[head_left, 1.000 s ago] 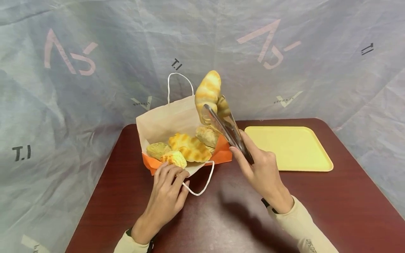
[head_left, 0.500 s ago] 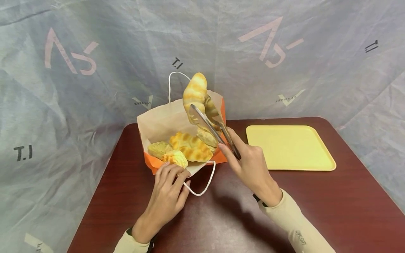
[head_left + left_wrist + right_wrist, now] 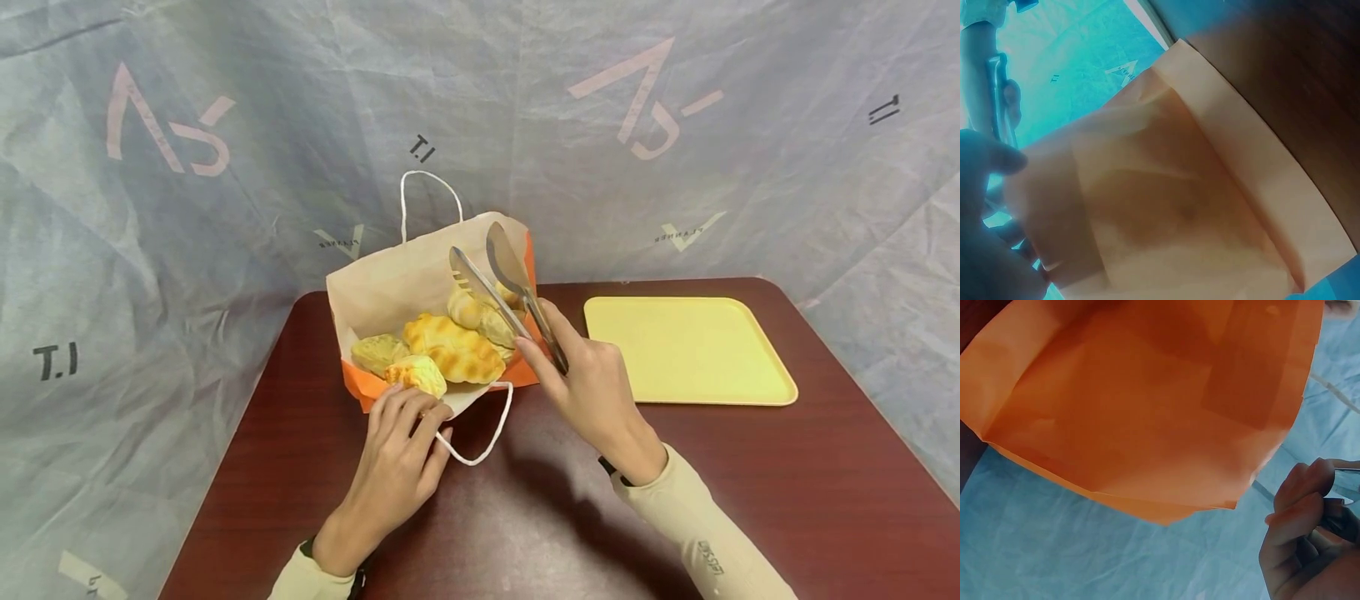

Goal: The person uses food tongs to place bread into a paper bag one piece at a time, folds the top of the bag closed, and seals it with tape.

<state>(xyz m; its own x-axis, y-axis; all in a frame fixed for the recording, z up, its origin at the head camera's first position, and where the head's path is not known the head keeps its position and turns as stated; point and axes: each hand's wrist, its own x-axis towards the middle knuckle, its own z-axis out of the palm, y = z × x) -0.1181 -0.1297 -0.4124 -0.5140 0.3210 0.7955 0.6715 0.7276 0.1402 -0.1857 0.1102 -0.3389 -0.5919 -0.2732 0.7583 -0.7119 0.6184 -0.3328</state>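
My left hand (image 3: 397, 454) holds the near rim of an orange paper bag (image 3: 382, 283), beside its white cord handle; the bag's mouth faces me. Metal tongs (image 3: 504, 257) are gripped in my right hand (image 3: 592, 383), their ends spread apart over the right of the mouth. Below them lies a striped croissant-shaped bread (image 3: 465, 307), partly hidden by the tongs. Also inside are a ridged golden bread (image 3: 453, 354), a greenish roll (image 3: 377, 352) and a small yellow piece (image 3: 420, 375). In the right wrist view, fingers (image 3: 1297, 519) curl round the tongs beside the bag.
A yellow tray (image 3: 690, 350) lies right of the bag on the dark red table (image 3: 750, 483). A grey cloth (image 3: 300, 100) with printed letters hangs behind the table and along its sides.
The tongs moved left over the bag's mouth, then spread, and the striped croissant-shaped bread dropped from them into the bag. My left hand stays at the rim.
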